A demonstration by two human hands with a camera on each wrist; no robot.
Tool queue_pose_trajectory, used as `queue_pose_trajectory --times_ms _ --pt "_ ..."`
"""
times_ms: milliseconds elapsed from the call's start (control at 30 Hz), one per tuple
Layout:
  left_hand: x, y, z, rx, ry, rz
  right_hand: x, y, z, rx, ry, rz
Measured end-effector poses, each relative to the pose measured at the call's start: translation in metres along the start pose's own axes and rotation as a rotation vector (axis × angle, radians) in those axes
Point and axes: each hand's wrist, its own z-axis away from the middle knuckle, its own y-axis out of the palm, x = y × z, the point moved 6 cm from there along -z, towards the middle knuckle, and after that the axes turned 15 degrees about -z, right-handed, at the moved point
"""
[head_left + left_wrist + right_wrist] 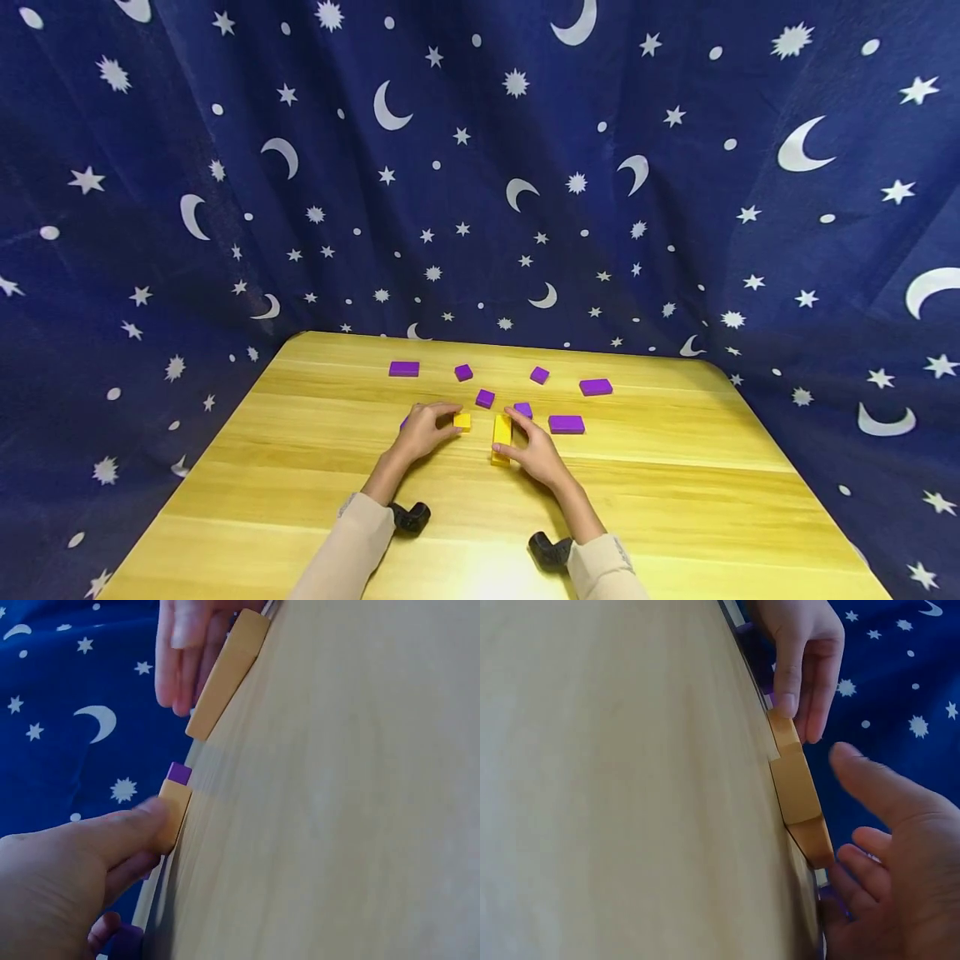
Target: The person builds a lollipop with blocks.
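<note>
My left hand (423, 429) pinches a small yellow block (462, 422) between thumb and fingers, low over the wooden table (675, 500). The left wrist view shows the thumb against one face of this block (175, 814). To its right lies a long yellow block (502, 429), its length pointing away from me. Around that block my right hand (538, 457) is spread, the thumb overlapping its near part and the fingers by its far end. In the right wrist view, the right thumb (870, 780) stands apart from the long block (796, 787), with the fingers loosely bent beside its near end.
Several purple blocks lie beyond the hands, among them a long one (566, 425) right of my right hand and a small one (485, 398) between the hands. Another purple block (405, 422) is partly hidden behind my left hand. A dark blue starry curtain (480, 208) surrounds the table.
</note>
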Motion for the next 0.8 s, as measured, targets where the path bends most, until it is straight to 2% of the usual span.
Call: queue_pose_trajectory --times_ms 300,567,800 --pt "-0.003 0.004 0.004 -0.05 -0.001 -0.056 -0.006 0.005 0.007 0.072 -0.003 0.057" --pt "-0.017 0.0 0.002 -0.131 -0.01 -0.054 0.003 0.009 0.025 0.161 -0.05 0.204" --pt "-0.028 0.002 0.004 -0.101 -0.021 -0.074 0.012 0.016 0.048 0.173 -0.066 0.244"
